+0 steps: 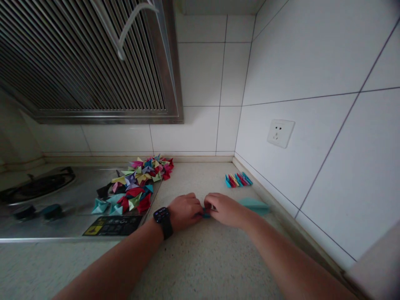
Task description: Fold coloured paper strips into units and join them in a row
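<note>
On the countertop, a small piece of blue folded paper (206,215) lies between my two hands, mostly hidden by the fingers. My left hand (186,211), with a black watch on its wrist, has its fingers closed on the paper's left side. From the right, my right hand (225,210) pinches the same paper with thumb and forefinger. Just beyond the right wrist lies a light teal sheet of paper (254,205). Farther back, a short row of folded paper pieces (239,180) in blue, red and yellow stands near the right wall.
A heap of colourful folded paper pieces (134,183) spreads over the right side of the gas stove (71,227). A burner (40,185) is at the far left. Above hangs a range hood (93,62). The tiled right wall carries a socket (280,133).
</note>
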`<state>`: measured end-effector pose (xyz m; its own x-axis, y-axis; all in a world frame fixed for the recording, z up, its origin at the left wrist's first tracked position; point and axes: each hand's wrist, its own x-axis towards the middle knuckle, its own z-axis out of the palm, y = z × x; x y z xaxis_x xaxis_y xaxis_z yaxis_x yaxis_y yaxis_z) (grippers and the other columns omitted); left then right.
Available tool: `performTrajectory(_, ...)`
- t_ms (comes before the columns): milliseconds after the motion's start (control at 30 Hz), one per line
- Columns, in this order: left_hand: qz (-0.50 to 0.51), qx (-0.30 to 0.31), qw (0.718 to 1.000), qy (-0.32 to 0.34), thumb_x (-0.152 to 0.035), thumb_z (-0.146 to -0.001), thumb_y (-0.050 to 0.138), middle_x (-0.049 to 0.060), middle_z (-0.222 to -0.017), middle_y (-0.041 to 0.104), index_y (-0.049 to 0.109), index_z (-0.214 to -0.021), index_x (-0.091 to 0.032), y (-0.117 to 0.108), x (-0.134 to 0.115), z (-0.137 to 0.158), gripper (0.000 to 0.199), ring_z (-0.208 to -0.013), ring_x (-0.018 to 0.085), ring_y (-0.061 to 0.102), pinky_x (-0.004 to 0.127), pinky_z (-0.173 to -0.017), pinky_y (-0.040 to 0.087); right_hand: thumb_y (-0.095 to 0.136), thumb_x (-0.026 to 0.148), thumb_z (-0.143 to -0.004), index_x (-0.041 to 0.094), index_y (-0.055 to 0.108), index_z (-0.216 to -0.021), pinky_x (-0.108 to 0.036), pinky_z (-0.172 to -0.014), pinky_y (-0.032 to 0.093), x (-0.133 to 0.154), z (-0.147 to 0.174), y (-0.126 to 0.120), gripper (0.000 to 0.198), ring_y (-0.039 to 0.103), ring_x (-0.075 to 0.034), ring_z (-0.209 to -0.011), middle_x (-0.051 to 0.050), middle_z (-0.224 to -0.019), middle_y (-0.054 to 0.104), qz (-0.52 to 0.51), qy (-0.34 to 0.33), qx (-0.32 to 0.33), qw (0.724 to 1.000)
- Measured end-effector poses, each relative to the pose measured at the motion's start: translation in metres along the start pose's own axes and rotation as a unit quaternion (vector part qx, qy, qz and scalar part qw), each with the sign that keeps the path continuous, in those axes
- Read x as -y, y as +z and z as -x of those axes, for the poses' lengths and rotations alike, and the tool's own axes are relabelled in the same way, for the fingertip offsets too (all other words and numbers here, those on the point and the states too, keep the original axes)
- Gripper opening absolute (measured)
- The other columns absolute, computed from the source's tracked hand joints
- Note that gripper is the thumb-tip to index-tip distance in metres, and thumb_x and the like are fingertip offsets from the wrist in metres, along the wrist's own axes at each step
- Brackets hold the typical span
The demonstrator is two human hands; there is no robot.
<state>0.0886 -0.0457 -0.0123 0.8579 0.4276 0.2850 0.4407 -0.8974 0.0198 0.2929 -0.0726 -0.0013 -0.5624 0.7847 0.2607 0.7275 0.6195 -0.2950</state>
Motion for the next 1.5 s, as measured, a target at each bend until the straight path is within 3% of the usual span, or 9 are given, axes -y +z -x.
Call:
performTrajectory(133,0.002,-0.016,1.0,-0.013,-0.024,-0.085,0.056,0.004,-0.085,0.067,0.068,-0.091,-0.022,0.002,0.002,-0.001,0.014,-0.088,0.019,0.055,0.03,-0.082,0.042,0.067,0.02,-0.074,0.016,0.062,-0.086,-0.026,-0.074,0.039,0.0,-0.001,-0.002,0.013,0.055,-0.018,-0.084,-0.005,-0.086,0.062,0.011,-0.026,0.008,1.0)
performTrajectory(367,0.014,-0.044,0.999,-0.027,-0.029,-0.082,0.06,0.004,-0.084,0.067,0.068,-0.09,-0.021,-0.002,0.001,-0.001,0.014,-0.086,0.019,0.055,0.031,-0.081,0.041,0.064,0.012,-0.071,0.016,0.064,-0.079,-0.026,-0.075,0.04,-0.008,-0.003,0.004,0.008,0.056,-0.017,-0.081,-0.004,-0.079,0.063,0.039,-0.05,-0.004,0.998)
performTrajectory(700,0.077,-0.12,0.984,-0.107,-0.016,-0.083,0.055,0.003,-0.087,0.068,0.067,-0.089,-0.02,-0.01,-0.009,-0.002,0.015,-0.081,0.016,0.059,0.027,-0.075,0.043,0.062,0.011,-0.074,0.017,0.06,-0.083,-0.025,-0.075,0.039,0.006,-0.001,-0.009,0.012,0.055,-0.017,-0.085,-0.004,-0.085,0.062,0.005,-0.025,-0.093,0.995)
performTrajectory(967,0.131,-0.131,0.964,-0.188,-0.024,-0.085,0.055,0.002,-0.085,0.069,0.067,-0.09,-0.02,-0.01,-0.013,-0.004,0.014,-0.07,0.013,0.058,0.023,-0.062,0.042,0.054,0.016,-0.085,0.018,0.06,-0.092,-0.022,-0.063,0.037,0.005,-0.001,-0.008,0.01,0.057,-0.013,-0.067,-0.001,-0.075,0.064,-0.069,0.031,-0.067,0.995)
performTrajectory(1200,0.157,-0.182,0.955,-0.174,-0.021,-0.082,0.058,0.001,-0.077,0.066,0.066,-0.085,-0.019,-0.007,-0.01,-0.004,0.009,-0.066,0.012,0.055,0.022,-0.06,0.04,0.051,0.019,-0.089,0.019,0.059,-0.092,-0.023,-0.066,0.037,0.006,-0.002,-0.009,0.009,0.058,-0.014,-0.072,-0.002,-0.078,0.064,-0.06,0.005,-0.09,0.994)
performTrajectory(1500,0.202,-0.164,0.954,-0.148,-0.024,-0.085,0.059,0.001,-0.077,0.066,0.07,-0.085,-0.018,-0.011,-0.005,-0.004,0.012,-0.065,0.01,0.056,0.021,-0.062,0.042,0.05,0.017,-0.088,0.02,0.063,-0.087,-0.023,-0.071,0.037,0.007,-0.003,-0.015,0.013,0.057,-0.014,-0.077,-0.001,-0.079,0.064,-0.083,-0.015,-0.084,0.993)
